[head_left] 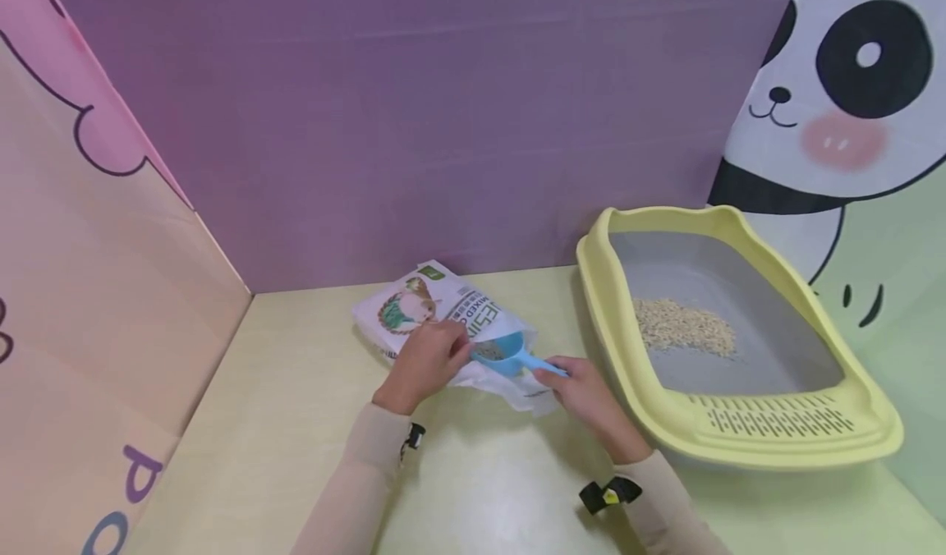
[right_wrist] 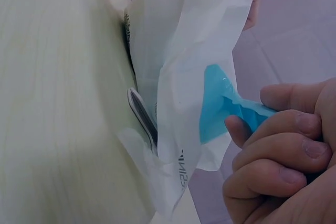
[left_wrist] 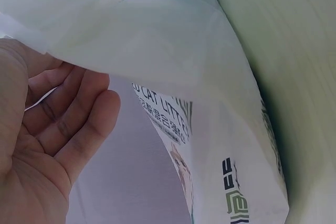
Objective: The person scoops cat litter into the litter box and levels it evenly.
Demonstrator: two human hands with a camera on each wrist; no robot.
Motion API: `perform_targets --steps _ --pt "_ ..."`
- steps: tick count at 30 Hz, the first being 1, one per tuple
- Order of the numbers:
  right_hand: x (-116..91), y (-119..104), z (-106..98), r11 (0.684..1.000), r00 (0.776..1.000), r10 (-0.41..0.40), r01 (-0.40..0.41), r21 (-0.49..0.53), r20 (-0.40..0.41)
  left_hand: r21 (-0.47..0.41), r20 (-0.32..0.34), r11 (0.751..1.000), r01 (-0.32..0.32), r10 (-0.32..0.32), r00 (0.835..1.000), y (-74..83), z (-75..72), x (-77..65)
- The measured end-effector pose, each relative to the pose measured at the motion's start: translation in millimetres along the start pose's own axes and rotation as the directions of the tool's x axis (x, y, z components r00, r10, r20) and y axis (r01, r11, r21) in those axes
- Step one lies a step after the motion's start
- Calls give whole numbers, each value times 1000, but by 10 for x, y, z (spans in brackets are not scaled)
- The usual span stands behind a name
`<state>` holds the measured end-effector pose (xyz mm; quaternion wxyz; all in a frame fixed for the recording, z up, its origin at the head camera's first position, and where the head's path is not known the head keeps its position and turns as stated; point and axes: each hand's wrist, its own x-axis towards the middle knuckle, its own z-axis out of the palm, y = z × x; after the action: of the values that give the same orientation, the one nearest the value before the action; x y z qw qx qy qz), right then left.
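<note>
A white printed cat litter bag lies on the table, its mouth toward the right. My left hand pinches the edge of the bag's opening between thumb and fingers; the left wrist view shows the lifted white film above the curled fingers. In my right hand is the handle of a light blue scoop, gripped between thumb and curled fingers. The scoop's bowl lies at the bag's mouth with greyish litter in it. In the right wrist view, the bag's film partly hides the scoop.
A yellow-rimmed litter box with a grey inside stands on the right, close to my right forearm. A patch of beige litter lies on its floor. A purple wall closes off the back of the table.
</note>
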<state>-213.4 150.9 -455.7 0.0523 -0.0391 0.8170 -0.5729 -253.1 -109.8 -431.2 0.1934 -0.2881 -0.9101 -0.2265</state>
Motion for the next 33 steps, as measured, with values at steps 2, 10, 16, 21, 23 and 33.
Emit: perform_targets --steps 2,10,16,21,23,33 --pt "-25 -28 -8 1000 1000 7 -6 7 -7 -4 -5 1000 -1 1 1000 1 -6 2" --pt "-110 -132 -47 999 1000 23 -23 -31 -19 -5 -42 1000 -13 13 999 -10 5 14" --pt "-182 -227 -69 998 1000 12 -13 -61 -17 -13 -78 1000 -17 16 997 -22 -17 6" --pt "-273 -318 -108 996 1000 -2 3 -84 7 -10 -91 1000 -7 6 996 -43 -32 -6" --pt "-306 -353 -132 995 1000 -1 3 -104 14 -9 -92 1000 -4 3 996 -50 -33 -7" --pt "-435 -368 -333 987 995 -68 77 -139 66 -6 -102 1000 1 -1 995 -57 -27 -7"
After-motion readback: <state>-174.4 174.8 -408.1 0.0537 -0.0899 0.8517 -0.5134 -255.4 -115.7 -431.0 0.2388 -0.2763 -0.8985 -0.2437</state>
